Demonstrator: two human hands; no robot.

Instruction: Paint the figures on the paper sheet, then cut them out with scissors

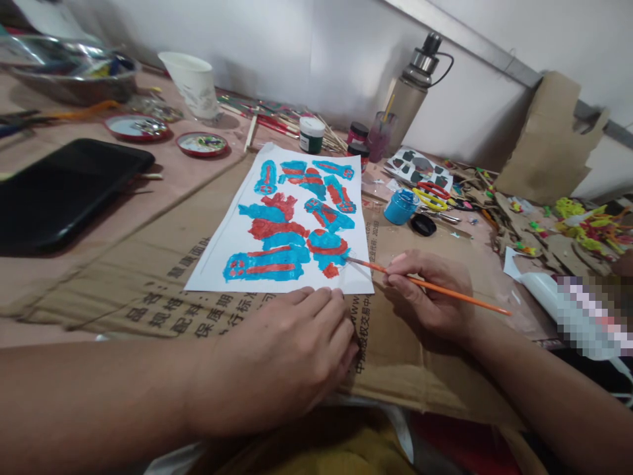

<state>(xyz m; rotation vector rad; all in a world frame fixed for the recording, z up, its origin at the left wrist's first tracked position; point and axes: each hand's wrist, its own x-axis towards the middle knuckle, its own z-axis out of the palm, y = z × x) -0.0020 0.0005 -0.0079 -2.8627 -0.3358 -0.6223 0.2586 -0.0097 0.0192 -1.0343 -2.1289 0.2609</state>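
Note:
My right hand pinches a thin orange paintbrush. Its bristle end touches a blue painted patch near the right edge of a white sheet of paper. Red and blue painted shapes cover much of that sheet. My left hand rests at the sheet's near edge with its fingers curled in; its fingertips and anything under them are hidden. A jar of blue paint stands uncapped beyond my right hand, and a black lid lies beside it.
Printed cardboard lies beneath the sheet. A black tablet-like device is at the left, near a paper cup. A tall flask stands at the back. Scissors and cardboard scraps lie right.

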